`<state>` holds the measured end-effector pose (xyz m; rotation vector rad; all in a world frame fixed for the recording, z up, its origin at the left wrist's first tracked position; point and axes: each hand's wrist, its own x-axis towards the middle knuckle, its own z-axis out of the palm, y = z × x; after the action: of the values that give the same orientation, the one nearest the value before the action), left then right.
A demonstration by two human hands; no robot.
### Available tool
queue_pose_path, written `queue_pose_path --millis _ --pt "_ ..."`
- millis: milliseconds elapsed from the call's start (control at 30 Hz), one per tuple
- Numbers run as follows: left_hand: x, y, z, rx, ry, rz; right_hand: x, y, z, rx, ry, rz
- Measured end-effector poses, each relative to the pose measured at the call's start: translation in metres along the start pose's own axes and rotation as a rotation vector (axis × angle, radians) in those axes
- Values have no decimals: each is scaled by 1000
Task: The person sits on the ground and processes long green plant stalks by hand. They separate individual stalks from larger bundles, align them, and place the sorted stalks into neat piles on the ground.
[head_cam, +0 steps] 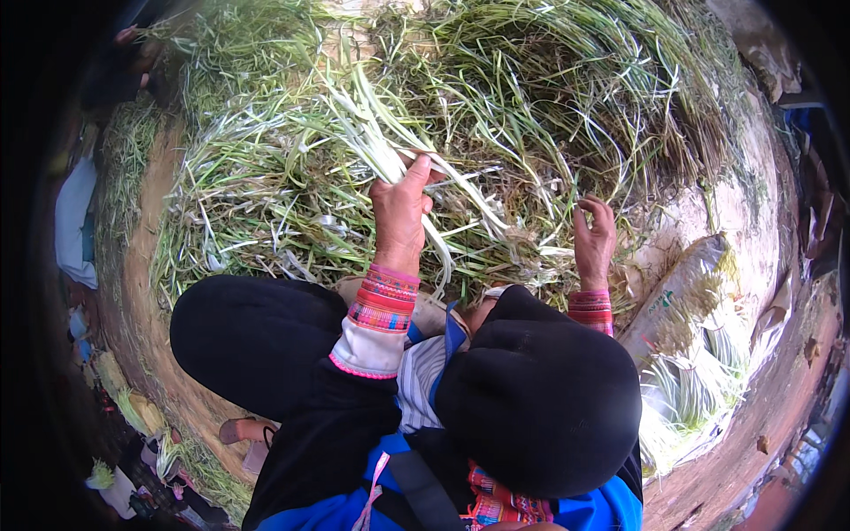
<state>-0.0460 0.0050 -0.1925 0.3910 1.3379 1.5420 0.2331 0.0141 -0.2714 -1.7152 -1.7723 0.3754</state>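
My left hand [400,211] is closed around a small bunch of pale scallion-like stalks [372,136], thumb on top. Their leafy ends point up and away from me. One held stalk [475,196] slants down to the right, towards a tuft of roots [521,239]. To the right, my right hand [595,239] is raised over the litter's edge with its fingers curled. Thin leaves pass close to its fingertips, and whether it pinches one is unclear. Loose trimmed leaves and roots [285,199] are spread beneath both hands, in front of my bent knees.
A large heap of long green stalks [597,73] lies at the back right. Tied bundles with pale roots [690,332] rest beside a printed plastic sack [677,285] on my right. At the far upper left, part of another person's hand [126,36] shows.
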Motion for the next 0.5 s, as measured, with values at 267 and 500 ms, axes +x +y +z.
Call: queue_pose_path --millis 267,500 --pt "-20 13 12 81 -244 -93 27 -128 11 1122 -957 452" --pt "-9 3 14 215 -352 -105 22 -127 15 1665 -1149 594"
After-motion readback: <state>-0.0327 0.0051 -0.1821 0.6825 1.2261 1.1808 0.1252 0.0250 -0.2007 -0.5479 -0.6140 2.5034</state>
